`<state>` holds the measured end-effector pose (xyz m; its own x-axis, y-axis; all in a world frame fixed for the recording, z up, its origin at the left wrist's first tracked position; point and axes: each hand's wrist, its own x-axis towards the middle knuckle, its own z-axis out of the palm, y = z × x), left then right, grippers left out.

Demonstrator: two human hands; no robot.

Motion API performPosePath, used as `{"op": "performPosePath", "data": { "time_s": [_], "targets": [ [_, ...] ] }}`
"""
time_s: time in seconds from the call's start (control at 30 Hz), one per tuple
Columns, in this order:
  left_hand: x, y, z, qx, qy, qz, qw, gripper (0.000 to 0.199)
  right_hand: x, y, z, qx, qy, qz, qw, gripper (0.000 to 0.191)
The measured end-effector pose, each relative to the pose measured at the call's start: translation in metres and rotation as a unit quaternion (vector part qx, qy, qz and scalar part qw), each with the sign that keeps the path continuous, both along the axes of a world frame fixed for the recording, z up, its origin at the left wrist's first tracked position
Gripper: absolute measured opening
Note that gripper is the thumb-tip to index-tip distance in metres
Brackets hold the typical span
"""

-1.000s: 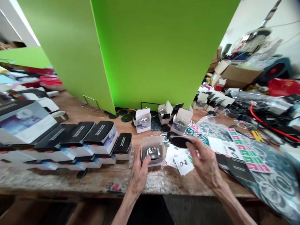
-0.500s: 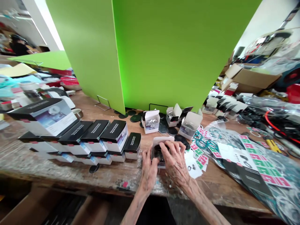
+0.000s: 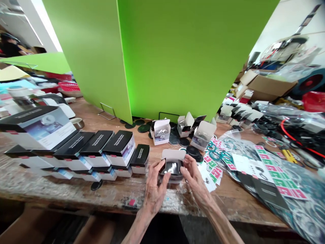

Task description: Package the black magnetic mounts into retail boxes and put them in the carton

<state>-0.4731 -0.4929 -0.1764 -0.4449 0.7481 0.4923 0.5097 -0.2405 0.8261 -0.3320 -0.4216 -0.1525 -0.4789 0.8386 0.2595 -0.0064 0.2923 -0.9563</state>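
Note:
A small open carton (image 3: 175, 154) stands on the bench in front of me, its white flap raised at the back. Inside it lies a shiny black object (image 3: 173, 167), its kind unclear. My left hand (image 3: 155, 179) grips the carton's left side, with the thumb at the front edge. On the right side, my right hand (image 3: 191, 171) holds the carton with bent fingers at its wall. Just left of my left hand is a closed black-and-white box (image 3: 140, 158). Behind the carton stand three open boxes, one a white box (image 3: 161, 133) with clear plastic inside.
Stacked closed boxes (image 3: 119, 147) fill the left of the wooden bench (image 3: 114, 195). Green panels (image 3: 177, 57) stand behind. To the right are black discs (image 3: 194, 152), teal rings (image 3: 214, 150), printed cards (image 3: 215, 172) and a plastic bag (image 3: 302, 217). A person sits far left.
My right hand has moved from over the carton to its right side, uncovering the black object. My left hand stays on the left side. The view has shifted slightly.

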Motion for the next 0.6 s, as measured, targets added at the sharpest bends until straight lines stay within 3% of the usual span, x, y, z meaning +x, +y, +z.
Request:
{"op": "performPosePath", "data": {
  "time_s": [0.07, 0.13, 0.23, 0.37, 0.6],
  "targets": [
    [-0.004, 0.002, 0.005, -0.021, -0.020, -0.019, 0.999, 0.028, -0.005, 0.002, 0.001, -0.024, 0.033, 0.034, 0.999, 0.046],
    [-0.010, 0.004, 0.009, -0.041, -0.080, -0.050, 0.995, 0.037, -0.006, 0.002, 0.004, -0.018, 0.037, 0.045, 0.998, 0.044],
    [-0.020, 0.004, 0.015, -0.071, -0.111, -0.112, 0.985, 0.044, 0.001, 0.000, 0.003, 0.091, -0.039, 0.003, 0.995, 0.031],
    [-0.034, -0.001, 0.019, -0.065, -0.029, -0.189, 0.979, 0.038, 0.017, -0.002, -0.005, 0.275, -0.168, -0.015, 0.947, 0.037],
    [-0.041, -0.006, 0.027, -0.041, 0.131, -0.165, 0.977, 0.037, 0.018, 0.003, 0.001, 0.365, -0.217, 0.017, 0.905, 0.049]
  ]
}}
